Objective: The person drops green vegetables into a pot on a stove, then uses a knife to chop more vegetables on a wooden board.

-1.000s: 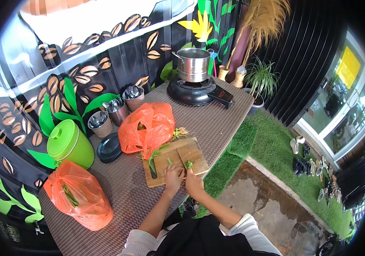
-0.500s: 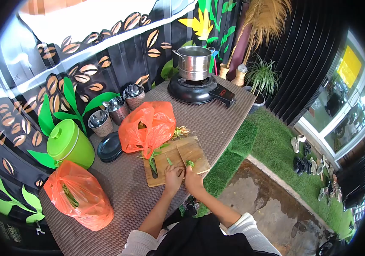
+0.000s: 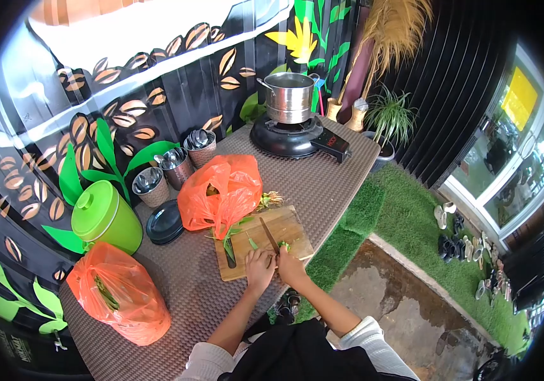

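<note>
A wooden cutting board point(image 3: 239, 261) lies near the table's front edge. My right hand point(image 3: 292, 269) is closed around the handle of a knife point(image 3: 268, 232), whose blade points away from me over the board. Close beside it, my left hand point(image 3: 260, 267) rests on the board with its fingers bent together; whatever they pinch is hidden. Chopped greens point(image 3: 285, 245) form a small heap just right of the blade. A loose green leaf point(image 3: 252, 243) lies left of the knife, and longer green stalks point(image 3: 229, 246) cross the board's handle slot.
An orange plastic bag point(image 3: 221, 193) touches the board's far side, near some root ends point(image 3: 271, 199). Another orange bag point(image 3: 119, 295) stands left, before a green lidded bucket point(image 3: 108, 219). Dark plates point(image 3: 164, 222) and cutlery cups point(image 3: 150, 186) line the wall. A pot point(image 3: 288, 98) sits on a stove point(image 3: 285, 138).
The knife's blade has turned, so more of its flat side shows. Both hands stay at nearly the same spot on the board. The view has shifted very slightly.
</note>
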The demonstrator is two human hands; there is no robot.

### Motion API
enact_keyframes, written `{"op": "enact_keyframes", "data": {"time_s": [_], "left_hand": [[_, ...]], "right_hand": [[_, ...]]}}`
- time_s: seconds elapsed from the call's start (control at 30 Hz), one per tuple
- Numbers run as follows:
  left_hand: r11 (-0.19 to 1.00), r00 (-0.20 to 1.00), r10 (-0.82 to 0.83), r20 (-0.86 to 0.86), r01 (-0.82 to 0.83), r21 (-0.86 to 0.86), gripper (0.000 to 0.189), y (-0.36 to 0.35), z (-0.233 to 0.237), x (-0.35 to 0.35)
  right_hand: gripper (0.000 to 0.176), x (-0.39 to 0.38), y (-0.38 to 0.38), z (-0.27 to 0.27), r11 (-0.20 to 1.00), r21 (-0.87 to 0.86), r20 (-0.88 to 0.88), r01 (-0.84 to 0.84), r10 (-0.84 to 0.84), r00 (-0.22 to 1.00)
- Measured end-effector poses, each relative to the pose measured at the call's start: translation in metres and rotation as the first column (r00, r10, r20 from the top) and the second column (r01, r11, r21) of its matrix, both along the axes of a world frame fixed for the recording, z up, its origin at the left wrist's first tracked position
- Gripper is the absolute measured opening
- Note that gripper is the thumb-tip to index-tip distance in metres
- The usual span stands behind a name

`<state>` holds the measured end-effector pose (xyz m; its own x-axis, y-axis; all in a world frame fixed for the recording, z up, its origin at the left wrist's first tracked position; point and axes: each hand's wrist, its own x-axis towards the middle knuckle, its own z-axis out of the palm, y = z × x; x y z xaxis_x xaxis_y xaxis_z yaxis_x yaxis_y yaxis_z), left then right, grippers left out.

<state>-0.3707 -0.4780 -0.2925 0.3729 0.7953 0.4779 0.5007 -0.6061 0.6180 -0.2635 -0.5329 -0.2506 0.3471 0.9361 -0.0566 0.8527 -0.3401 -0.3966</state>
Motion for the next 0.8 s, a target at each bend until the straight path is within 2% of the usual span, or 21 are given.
{"op": "enact_keyframes", "data": {"time_s": [0.17,0.27,0.37,0.43,0.47,0.53,0.6,0.63,0.7,0.73,0.8], "left_hand": [[0.997,0.997,-0.011,0.080,0.017,-0.075,0.010,0.005,-0.003,-0.001],[0.992,0.994,-0.028,0.108,0.041,-0.116,0.009,0.006,-0.004,-0.002],[0.995,0.993,-0.040,0.107,0.050,-0.090,0.011,0.003,-0.002,-0.003],[0.996,0.994,-0.037,0.106,0.044,-0.072,0.012,0.004,-0.004,-0.005],[0.991,0.989,-0.049,0.137,0.065,-0.113,0.014,0.005,-0.005,-0.005],[0.984,0.983,-0.060,0.172,0.087,-0.152,0.015,0.008,-0.007,-0.005],[0.946,0.980,-0.008,0.200,0.072,-0.316,0.016,0.008,-0.007,-0.004],[0.946,0.979,-0.010,0.201,0.074,-0.317,0.016,0.008,-0.006,-0.002],[0.893,0.895,0.031,0.445,0.175,-0.415,0.018,0.007,-0.004,-0.001],[0.892,0.897,0.030,0.442,0.175,-0.416,0.018,0.005,-0.003,-0.003],[0.974,0.980,-0.021,0.198,0.065,-0.216,0.020,0.005,-0.003,-0.006]], "right_hand": [[0.020,-0.014,-0.010,-0.002,1.000,0.002,-0.004,0.024,-0.024,1.000],[0.025,-0.013,-0.008,-0.005,0.996,-0.062,-0.016,0.068,-0.069,0.998],[0.023,-0.001,-0.001,-0.003,1.000,-0.009,-0.005,-0.005,0.005,1.000],[0.019,0.006,-0.003,0.001,1.000,-0.009,-0.135,-0.018,0.016,0.991],[0.019,0.003,-0.005,-0.003,1.000,-0.009,-0.135,-0.020,0.019,0.991],[0.017,-0.006,-0.012,-0.012,1.000,0.013,0.014,0.019,-0.019,1.000],[0.018,-0.015,-0.014,-0.016,0.999,0.010,-0.001,0.048,-0.048,0.999],[0.018,-0.018,-0.015,-0.015,0.997,0.006,-0.020,0.075,-0.075,0.997],[0.019,-0.015,-0.008,-0.016,0.997,0.015,0.007,0.076,-0.076,0.997],[0.019,-0.014,-0.005,-0.016,0.997,0.028,0.032,0.078,-0.079,0.996],[0.020,-0.007,-0.004,-0.016,0.995,0.030,0.042,0.090,-0.091,0.995]]}}
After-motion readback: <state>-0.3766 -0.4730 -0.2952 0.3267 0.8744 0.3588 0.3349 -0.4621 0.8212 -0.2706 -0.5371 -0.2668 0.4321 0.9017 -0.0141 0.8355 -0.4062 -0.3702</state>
